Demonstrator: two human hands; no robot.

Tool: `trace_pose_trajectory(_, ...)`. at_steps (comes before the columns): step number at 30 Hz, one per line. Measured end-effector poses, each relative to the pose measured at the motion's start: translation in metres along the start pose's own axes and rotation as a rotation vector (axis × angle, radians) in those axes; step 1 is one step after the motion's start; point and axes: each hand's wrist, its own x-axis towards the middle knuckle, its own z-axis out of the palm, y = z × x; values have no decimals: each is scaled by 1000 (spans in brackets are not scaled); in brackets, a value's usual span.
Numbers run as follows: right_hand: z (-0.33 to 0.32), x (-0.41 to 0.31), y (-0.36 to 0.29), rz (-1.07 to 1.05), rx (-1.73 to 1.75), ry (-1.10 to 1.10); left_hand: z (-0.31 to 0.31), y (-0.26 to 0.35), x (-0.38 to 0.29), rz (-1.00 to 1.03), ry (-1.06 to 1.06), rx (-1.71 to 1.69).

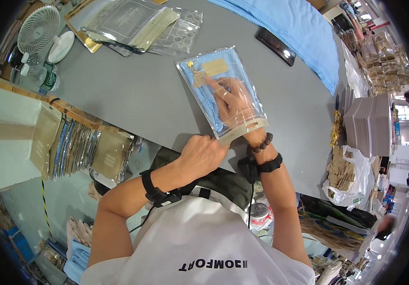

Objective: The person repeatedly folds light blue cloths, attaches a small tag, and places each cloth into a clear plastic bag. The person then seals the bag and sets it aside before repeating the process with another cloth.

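Observation:
My left hand (206,153) is closed on the near-left corner of a clear plastic bag (224,139), at its pale header strip with a hang hole. My right hand (234,101) reaches through the bag's mouth and lies inside, under the clear film. Folded light blue fabric (208,107) with a stitched edge fills the bag beneath that hand. My right index fingertip touches a small tan tag (199,79); whether the fingers grip it is unclear. A larger tan card (215,66) and a small gold-coloured ornament (190,64) lie at the bag's far end.
Flat printed plastic bags (136,25) are stacked at the far left, near a white fan (39,30) and water bottles (40,76). A black phone (275,45) lies by spread blue cloth (297,32). Card stacks (366,124) and a white plastic bag (350,178) stand right.

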Motion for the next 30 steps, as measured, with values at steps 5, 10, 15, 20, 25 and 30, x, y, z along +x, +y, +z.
trace_pose_trajectory(5,6,21,-8,202,-272,-220,2,-1,0,-1,9,-16)
trace_pose_trajectory(10,15,18,4,104,-153,-52,1,0,0,-21,42,-29)
trace_pose_trajectory(15,9,-1,12,-30,121,28,0,-1,-4,14,86,-13)
trace_pose_trajectory(20,-3,4,5,12,-177,-286,-27,-19,-16,52,429,-320)
trace_pose_trajectory(25,-5,18,-6,60,-222,-356,-61,-93,16,-221,557,-153)
trace_pose_trajectory(30,-1,23,-6,76,-245,-384,-64,-133,45,-172,287,-258)
